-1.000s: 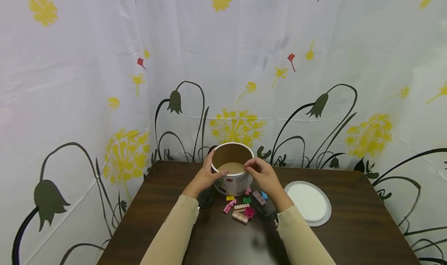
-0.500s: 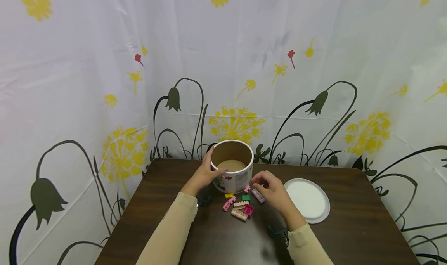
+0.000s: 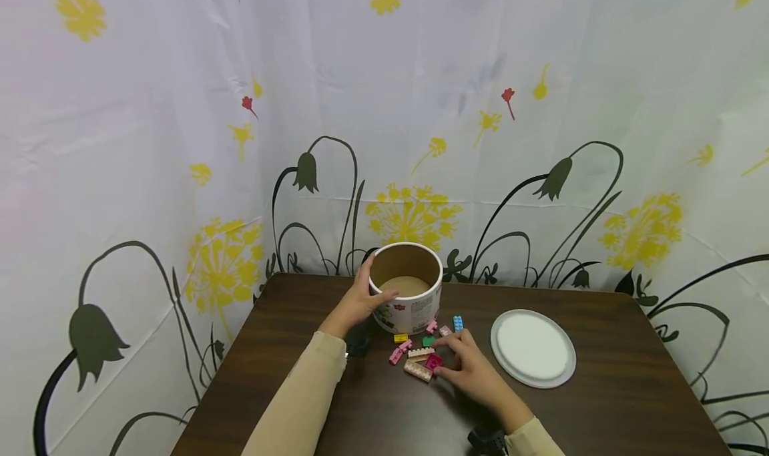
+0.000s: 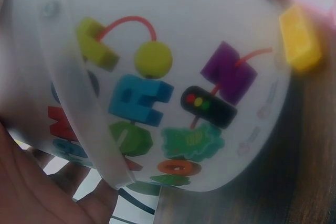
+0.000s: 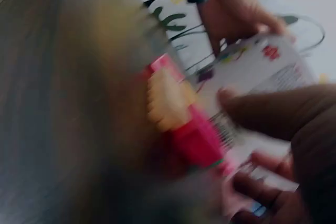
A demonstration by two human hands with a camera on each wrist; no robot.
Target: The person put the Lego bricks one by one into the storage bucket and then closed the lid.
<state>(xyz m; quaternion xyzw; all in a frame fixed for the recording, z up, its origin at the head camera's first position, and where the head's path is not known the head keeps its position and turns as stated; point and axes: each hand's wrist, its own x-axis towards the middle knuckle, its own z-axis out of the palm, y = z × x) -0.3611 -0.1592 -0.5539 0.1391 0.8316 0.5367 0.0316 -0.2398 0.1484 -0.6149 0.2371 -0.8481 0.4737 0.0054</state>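
My left hand grips the near-left side of a white round tub, its thumb over the rim and its fingers around the outside. Coloured letters and a pale handle show on the tub in the left wrist view. My right hand is low over the toy bricks, thumb and fingers apart beside a magenta brick; whether they touch it I cannot tell. Close by lie a cream brick, a speckled beige brick and a green brick. The right wrist view is blurred.
A white round lid lies to the right of the bricks. Pink bricks, a yellow brick and a blue brick lie near the tub. A flower-printed curtain hangs behind the dark wooden table.
My right hand has gone from the tub's rim down and toward me to the bricks, its fingers spreading. The blue brick now shows fully. My left hand has stayed on the tub.
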